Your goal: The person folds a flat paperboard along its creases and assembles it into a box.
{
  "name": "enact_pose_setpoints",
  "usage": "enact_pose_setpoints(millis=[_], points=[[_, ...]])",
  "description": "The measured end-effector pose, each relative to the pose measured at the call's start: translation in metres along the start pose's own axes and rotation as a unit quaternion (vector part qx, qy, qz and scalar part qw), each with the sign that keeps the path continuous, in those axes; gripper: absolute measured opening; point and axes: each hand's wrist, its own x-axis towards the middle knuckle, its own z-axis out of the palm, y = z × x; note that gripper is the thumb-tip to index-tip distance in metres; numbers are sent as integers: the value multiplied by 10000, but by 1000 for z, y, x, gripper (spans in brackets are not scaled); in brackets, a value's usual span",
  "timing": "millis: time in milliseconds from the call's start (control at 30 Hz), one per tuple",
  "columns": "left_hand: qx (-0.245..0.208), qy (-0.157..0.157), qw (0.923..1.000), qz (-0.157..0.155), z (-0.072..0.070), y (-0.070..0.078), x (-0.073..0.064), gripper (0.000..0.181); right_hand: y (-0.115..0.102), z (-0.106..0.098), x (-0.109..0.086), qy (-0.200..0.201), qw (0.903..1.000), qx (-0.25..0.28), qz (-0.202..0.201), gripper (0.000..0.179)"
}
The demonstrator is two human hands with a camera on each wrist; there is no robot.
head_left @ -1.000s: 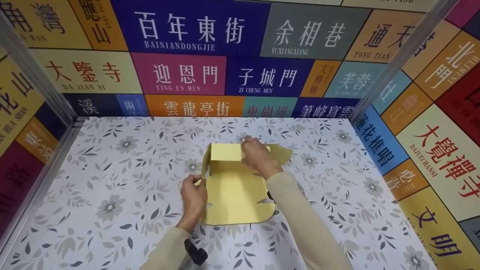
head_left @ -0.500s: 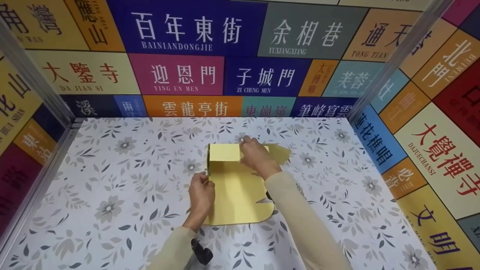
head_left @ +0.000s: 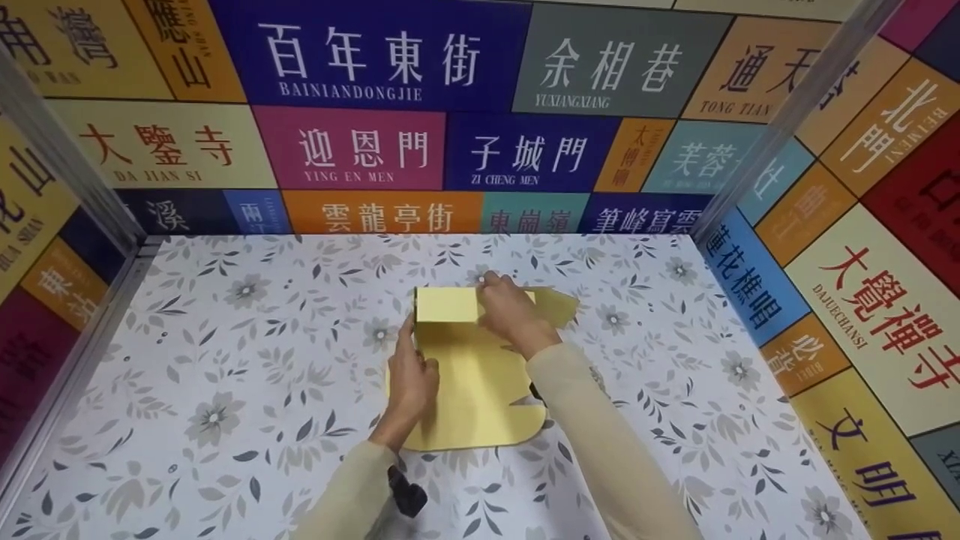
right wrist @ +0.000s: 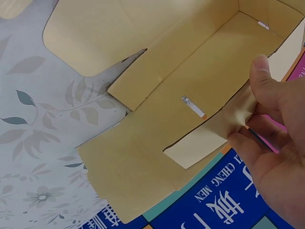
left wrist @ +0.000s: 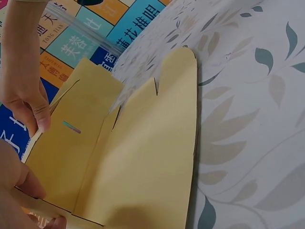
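A partly folded yellow cardboard box (head_left: 472,382) lies on the table with its back wall standing and a narrow top flap (head_left: 446,305) bent forward. My right hand (head_left: 510,307) pinches that flap, thumb on one face and fingers on the other, as the right wrist view shows. Against the box's left side, my left hand (head_left: 411,379) presses the folded-in side flap (right wrist: 279,16) with extended fingers. The opposite side flap (head_left: 555,306) sticks out to the right. A small slot (left wrist: 71,127) shows in the back wall, and notches cut the base's right edge.
White tabletop (head_left: 225,337) with a grey leaf and flower print surrounds the box. Behind it stands a wall of coloured panels (head_left: 375,150) with Chinese lettering, which continues at both sides. Metal corner posts (head_left: 795,112) rise at the back corners.
The left side flap has swung from standing out to folded inward. My left hand moved right and forward along that side, its fingers straightening. My right hand keeps its grip on the top flap.
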Motion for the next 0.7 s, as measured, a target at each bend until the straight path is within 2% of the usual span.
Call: enact_pose_setpoints(millis=[67, 133, 267, 333, 400, 500, 600, 700], points=[[-29, -189, 9998, 91, -3, -2, 1, 81, 0, 1, 0, 14, 10000, -46, -69, 45], [-200, -367, 9991, 20, -7, -3, 3, 78, 0, 1, 0, -4, 9999, -124, -119, 46], [-428, -522, 9974, -259, -16, -4, 10, 60, 1, -1, 0, -131, 9998, -162, -8, 49], [-602, -562, 9962, -282, -18, -5, 14, 51, 1, -1, 0, -189, 9997, -156, 24, 49], [-729, -584, 9954, -206, -18, -7, 17, 46, 1, -2, 0, -229, 9996, -149, 2, 50], [-892, -570, 9944, -15, -15, -11, 20, 49, 0, -1, -1, -257, 9996, -91, -97, 52], [-793, -427, 9958, 176, -12, -15, 21, 57, 0, 0, -2, -212, 9996, -51, -152, 52], [-486, -318, 9979, 284, -9, -17, 22, 60, 0, 0, -2, -216, 9997, -27, -96, 52]])
